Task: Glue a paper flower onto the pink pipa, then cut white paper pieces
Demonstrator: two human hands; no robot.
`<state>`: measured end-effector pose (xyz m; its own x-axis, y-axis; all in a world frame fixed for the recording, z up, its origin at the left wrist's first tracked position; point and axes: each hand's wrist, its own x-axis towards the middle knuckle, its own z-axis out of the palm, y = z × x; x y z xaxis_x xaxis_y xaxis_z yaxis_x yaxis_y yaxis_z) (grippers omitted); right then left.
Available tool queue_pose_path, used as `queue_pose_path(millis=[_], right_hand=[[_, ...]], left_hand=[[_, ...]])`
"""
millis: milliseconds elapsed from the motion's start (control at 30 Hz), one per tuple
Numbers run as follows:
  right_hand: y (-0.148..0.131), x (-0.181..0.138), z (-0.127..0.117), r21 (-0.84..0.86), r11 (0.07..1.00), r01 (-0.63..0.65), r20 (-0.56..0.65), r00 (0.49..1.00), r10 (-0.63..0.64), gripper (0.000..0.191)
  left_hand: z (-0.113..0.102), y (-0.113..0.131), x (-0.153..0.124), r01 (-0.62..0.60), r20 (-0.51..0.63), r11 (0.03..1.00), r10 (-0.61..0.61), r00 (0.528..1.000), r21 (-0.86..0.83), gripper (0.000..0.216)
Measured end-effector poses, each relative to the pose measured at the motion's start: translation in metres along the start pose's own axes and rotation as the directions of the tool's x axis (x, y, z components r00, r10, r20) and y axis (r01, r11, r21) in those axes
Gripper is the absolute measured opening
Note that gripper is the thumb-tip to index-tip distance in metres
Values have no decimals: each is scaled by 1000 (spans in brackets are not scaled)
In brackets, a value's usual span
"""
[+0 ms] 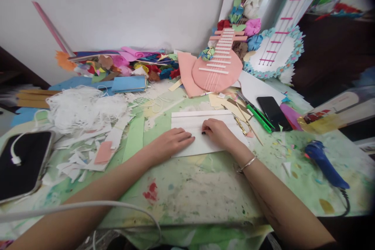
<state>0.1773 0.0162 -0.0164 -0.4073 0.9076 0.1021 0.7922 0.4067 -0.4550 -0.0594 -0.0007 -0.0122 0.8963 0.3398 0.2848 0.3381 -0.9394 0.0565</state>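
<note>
A sheet of white paper [187, 122] lies on the stained green tabletop in front of me, with a fold or narrow strip running along its far edge. My left hand [171, 143] rests flat on its left part, fingers stretched out. On the right part of the sheet is my right hand [218, 133], its fingers curled in and the thumb tip showing; whatever they pinch, if anything, is hidden. Just right of this hand lie a gold-coloured thin tool [240, 125] and a green cutter knife [259, 118].
Behind the sheet leans a pink paper lute [218, 70]. White string [84, 109] and paper scraps [77, 164] cover the left side, beside a tablet-like device [25, 164]. A black phone [274, 112] and a blue glue gun [326, 166] lie right. A white cable [102, 204] crosses my left forearm.
</note>
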Motion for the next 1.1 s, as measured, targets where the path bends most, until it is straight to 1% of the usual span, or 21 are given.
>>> queue_pose_path(millis=[100, 167, 300, 367, 433, 500, 633, 767, 867, 967, 1100], right_hand=[[-1, 0, 2, -27, 999, -18, -13, 1000, 17, 15], [-3, 0, 4, -50, 997, -54, -33, 998, 52, 14], [-7, 0, 5, -94, 986, -136, -107, 986, 126, 12], [-9, -1, 6, -98, 985, -140, -138, 982, 126, 13], [-9, -1, 7, -76, 993, -95, -134, 987, 84, 16], [-9, -2, 8, -37, 999, -36, -122, 992, 31, 19], [-5, -2, 7, -14, 999, 51, -133, 990, -53, 26], [2, 4, -1, -28, 997, 78, -60, 995, -79, 34], [7, 14, -6, -43, 994, 102, -25, 994, -103, 40], [7, 30, -9, -69, 986, 150, -29, 988, -152, 37], [2, 57, -7, -108, 974, 198, -13, 980, -201, 37]], left_hand=[[0, 4, 0, 58, 70, 997, -61, 996, 50, 32], [-1, 7, 0, 97, 111, 993, -104, 988, 70, 35], [-3, 18, 2, 175, 147, 983, -180, 973, 52, 40], [-4, 24, 4, 205, 157, 976, -214, 964, 70, 43], [-4, 29, 6, 216, 166, 971, -230, 959, 100, 55], [-4, 32, 7, 213, 174, 970, -232, 957, 121, 59], [-5, 32, 10, 199, 176, 968, -225, 958, 155, 49], [-5, 33, 11, 188, 173, 964, -221, 960, 187, 47], [-2, 33, 9, 189, 157, 962, -221, 962, 197, 49], [0, 33, 7, 194, 138, 960, -224, 965, 203, 49], [1, 33, 6, 195, 122, 960, -223, 967, 202, 49]])
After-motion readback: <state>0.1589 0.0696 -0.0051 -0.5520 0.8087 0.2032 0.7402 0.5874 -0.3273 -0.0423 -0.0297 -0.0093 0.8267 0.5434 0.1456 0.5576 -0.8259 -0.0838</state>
